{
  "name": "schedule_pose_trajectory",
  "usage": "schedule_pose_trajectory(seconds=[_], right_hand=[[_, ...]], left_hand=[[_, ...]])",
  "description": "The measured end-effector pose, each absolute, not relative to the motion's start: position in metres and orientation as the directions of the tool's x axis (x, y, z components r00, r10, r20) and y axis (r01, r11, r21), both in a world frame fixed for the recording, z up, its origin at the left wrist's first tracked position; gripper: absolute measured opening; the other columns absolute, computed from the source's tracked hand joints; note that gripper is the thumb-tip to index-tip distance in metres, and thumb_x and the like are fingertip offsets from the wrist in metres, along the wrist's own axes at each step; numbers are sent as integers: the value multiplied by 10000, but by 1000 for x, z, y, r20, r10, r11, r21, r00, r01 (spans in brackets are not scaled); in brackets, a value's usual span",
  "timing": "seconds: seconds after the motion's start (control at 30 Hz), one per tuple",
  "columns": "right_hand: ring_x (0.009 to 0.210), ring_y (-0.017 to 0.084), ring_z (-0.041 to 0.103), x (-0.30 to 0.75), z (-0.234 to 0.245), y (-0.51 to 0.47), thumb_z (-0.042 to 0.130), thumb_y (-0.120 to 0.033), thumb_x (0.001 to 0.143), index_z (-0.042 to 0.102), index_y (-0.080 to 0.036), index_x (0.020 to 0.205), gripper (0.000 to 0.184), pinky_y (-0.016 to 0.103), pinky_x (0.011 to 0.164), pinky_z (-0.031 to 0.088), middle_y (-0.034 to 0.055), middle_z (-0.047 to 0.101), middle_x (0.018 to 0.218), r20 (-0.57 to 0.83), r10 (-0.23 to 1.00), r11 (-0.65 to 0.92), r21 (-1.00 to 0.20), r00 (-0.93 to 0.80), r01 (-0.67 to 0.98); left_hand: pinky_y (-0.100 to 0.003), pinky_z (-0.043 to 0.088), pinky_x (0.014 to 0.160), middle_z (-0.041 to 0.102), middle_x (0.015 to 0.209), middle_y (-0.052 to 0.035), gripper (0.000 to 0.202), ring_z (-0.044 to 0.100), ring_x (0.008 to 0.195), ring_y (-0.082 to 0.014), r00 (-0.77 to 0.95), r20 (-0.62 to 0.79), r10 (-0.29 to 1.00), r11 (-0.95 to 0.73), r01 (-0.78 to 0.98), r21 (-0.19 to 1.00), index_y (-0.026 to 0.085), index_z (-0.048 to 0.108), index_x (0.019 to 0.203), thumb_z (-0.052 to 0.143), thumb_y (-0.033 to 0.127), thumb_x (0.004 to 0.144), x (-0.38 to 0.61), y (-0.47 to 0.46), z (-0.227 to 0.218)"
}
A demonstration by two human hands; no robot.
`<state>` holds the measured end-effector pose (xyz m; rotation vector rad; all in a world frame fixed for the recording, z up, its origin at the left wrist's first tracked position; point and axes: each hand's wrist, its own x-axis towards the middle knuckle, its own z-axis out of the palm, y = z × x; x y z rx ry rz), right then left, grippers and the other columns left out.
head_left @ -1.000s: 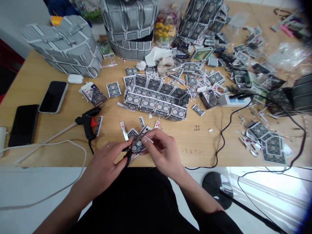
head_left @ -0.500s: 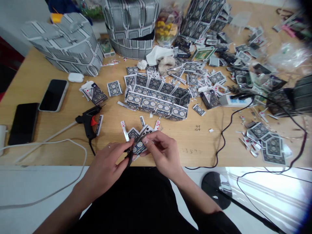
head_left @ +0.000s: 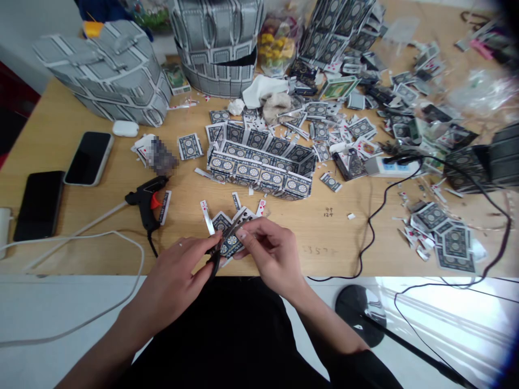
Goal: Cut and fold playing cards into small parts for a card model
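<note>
My left hand (head_left: 184, 273) is closed round the black handles of a pair of scissors (head_left: 214, 254), whose blades point up and right across a playing card. My right hand (head_left: 271, 251) pinches that playing card (head_left: 243, 215), spades side showing, between thumb and fingers close to the blades. Beneath lie dark-backed cards (head_left: 222, 222) and several cut strips, among them a red ten strip (head_left: 261, 207) and a narrow strip (head_left: 207, 217) left of the blades. Beyond my hands stands an open rectangular box (head_left: 261, 173) built from folded playing cards.
A black glue gun (head_left: 148, 200) with a white stick lies left, near two phones (head_left: 90, 158). Woven card baskets (head_left: 121, 81) stand at the back. Scraps crowd the back right, beside a power strip (head_left: 391, 168) with a black cable. Loose cards (head_left: 454, 240) lie at right.
Both hands stay almost in place, and the scissor blades remain across the card. The view has shifted very slightly.
</note>
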<state>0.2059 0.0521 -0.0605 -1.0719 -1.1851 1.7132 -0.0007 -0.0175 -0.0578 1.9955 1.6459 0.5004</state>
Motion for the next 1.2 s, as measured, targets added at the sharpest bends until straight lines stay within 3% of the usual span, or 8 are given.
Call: schedule_pose_trajectory(seconds=[0.27, 0.5, 1.0, 1.2], right_hand=[[552, 159, 742, 206, -62, 51, 798, -380, 932, 748, -203, 887, 190, 301, 587, 688, 27, 785, 765, -230, 915, -271, -959, -331, -82], [526, 137, 715, 205, -61, 51, 785, -326, 943, 749, -198, 884, 146, 281, 578, 672, 21, 776, 757, -208, 920, -256, -961, -333, -108], [565, 169, 747, 206, -60, 53, 824, -409, 903, 752, -205, 845, 224, 281, 536, 650, 23, 761, 721, -228, 921, -263, -962, -316, -72], [611, 178, 766, 208, -61, 53, 812, -380, 912, 764, -201, 893, 186, 304, 581, 683, 39, 796, 785, -249, 909, -284, -957, -335, -60]], left_hand=[[-402, 635, 982, 827, 1235, -76, 405, 805, 1065, -274, 203, -56, 977, -128, 783, 609, 255, 667, 1407, 535, 213, 1026, -1, -19, -55], [-389, 639, 977, 829, 1244, -85, 389, 812, 1060, -266, 211, -40, 977, -146, 788, 598, 220, 672, 1386, 529, 188, 1026, 0, -20, -54], [-388, 628, 988, 835, 1232, -72, 367, 813, 1054, -262, 196, -83, 977, -102, 773, 626, 225, 707, 1348, 535, 201, 1025, -1, -19, -54], [-346, 633, 879, 857, 1103, -39, 311, 815, 915, -242, 127, -134, 983, -11, 763, 646, 251, 756, 1257, 574, 251, 1005, 2, -16, -53]])
